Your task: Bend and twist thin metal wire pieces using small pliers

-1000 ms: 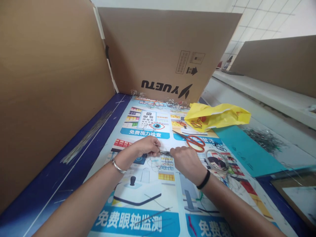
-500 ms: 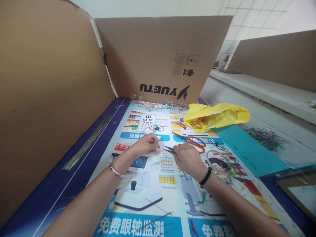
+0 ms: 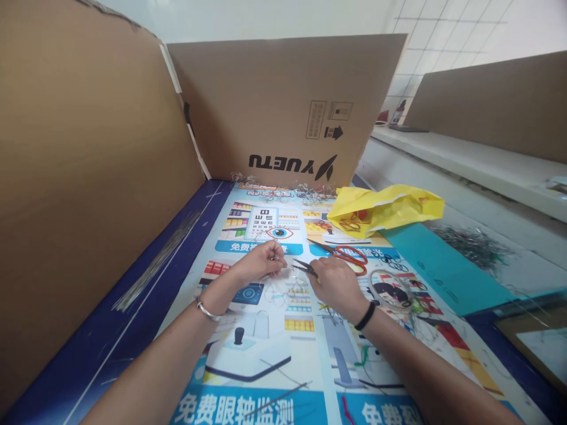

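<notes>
My left hand is closed in a pinch on a thin wire, whose fine pale strands show below the fingers. Just to its right, my right hand grips a pair of dark needle-nose pliers. The jaws point left, slightly parted, with their tips close to my left fingertips. Whether they touch the wire is too fine to tell. Beyond my right hand lie orange-handled scissors, and a clear roll of tape or wire rests beside it.
A yellow bag lies at the back right near a teal sheet and a heap of wire scraps. Straight wires lie along the left. Cardboard panels stand behind and at the left. A printed poster covers the table.
The view has shifted slightly. My right hand and the pliers stay close beside my left hand, with only small finger movement. Both hands keep their hold.
</notes>
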The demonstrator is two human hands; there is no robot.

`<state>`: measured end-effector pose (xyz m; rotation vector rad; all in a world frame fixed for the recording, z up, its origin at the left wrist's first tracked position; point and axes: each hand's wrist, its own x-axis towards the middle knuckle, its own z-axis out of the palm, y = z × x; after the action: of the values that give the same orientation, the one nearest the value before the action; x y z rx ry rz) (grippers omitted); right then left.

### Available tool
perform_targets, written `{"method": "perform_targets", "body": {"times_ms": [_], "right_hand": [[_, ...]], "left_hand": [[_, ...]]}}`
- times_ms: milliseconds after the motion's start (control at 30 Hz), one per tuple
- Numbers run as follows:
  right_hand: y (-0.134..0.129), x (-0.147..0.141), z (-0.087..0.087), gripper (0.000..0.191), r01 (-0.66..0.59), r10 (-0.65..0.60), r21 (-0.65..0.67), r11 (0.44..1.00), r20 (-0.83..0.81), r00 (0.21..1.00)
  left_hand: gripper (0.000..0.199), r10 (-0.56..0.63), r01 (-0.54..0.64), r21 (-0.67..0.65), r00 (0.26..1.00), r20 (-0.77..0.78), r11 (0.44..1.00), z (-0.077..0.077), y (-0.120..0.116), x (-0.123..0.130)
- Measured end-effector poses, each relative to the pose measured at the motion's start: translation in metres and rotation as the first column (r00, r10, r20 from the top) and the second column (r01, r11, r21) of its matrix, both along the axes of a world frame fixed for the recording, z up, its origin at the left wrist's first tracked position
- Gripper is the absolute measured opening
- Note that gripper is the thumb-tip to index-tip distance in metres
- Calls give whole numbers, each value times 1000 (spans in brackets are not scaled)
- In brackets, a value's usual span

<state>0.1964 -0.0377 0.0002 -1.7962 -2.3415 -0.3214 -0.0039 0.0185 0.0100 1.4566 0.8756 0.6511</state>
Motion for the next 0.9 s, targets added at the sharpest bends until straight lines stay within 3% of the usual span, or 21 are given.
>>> {"method": "perform_targets", "body": {"times_ms": [133,200,267,367,467,600,700,800,900], "right_hand": [[0,-1,1,18,30,-29,-38,999,17,999],[0,-1,2,18,44,-43,-60,997,22,999],[-1,-1,3,18,56,-54,-81,995,27,998],[-1,-2,5,20,68,-66,-101,993,29,997],[-1,-2,7,19,73,-70,-108,991,29,997],[-2,-2,8,19,73,-71,-120,990,20,997],[-2,-2,9,19,70,-69,-122,990,16,998],[-2,-3,9,18,72,-70,-125,989,22,997],[-2,-3,8,19,72,-70,-122,990,28,997]], "left_hand": [[25,-7,5,-33,997,-74,999,-2,0,1],[24,-4,12,63,991,-133,998,-4,1,1],[22,32,23,241,975,-221,970,-4,1,2],[22,125,79,486,919,-373,871,-5,0,3],[30,222,127,638,871,-438,760,-6,-2,5],[39,307,229,826,851,-427,515,-6,-5,6],[26,292,361,859,831,-473,363,-5,-6,6],[10,264,418,856,827,-497,304,-5,-6,5],[11,215,402,860,852,-477,316,-6,-5,5]]}}
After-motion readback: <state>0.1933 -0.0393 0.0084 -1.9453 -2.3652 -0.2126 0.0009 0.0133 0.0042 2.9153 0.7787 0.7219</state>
